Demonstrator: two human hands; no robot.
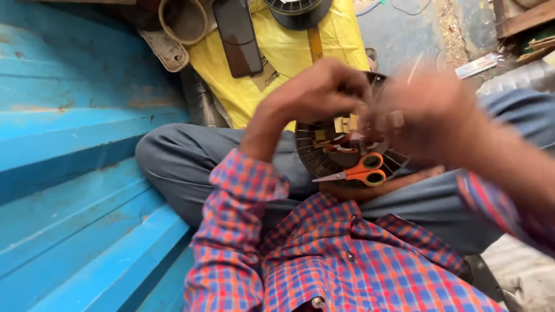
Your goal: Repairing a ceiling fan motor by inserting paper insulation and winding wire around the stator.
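A round dark motor stator [324, 153] with slotted rim and pale winding pieces rests on my lap. My left hand [315, 92] is curled over its top edge, fingers pinched at the windings. My right hand [430, 115] is blurred by motion, hovering over the stator's right side; what it holds is not clear. Orange-handled scissors [361, 171] lie across the stator's front, blades pointing left.
A blue corrugated metal wall [75, 144] fills the left. A yellow sheet [289, 52] lies ahead with a dark phone [237, 36], a black wire spool [298, 11] and a coil of cord [182, 23]. Scrap wood [523, 23] sits at the upper right.
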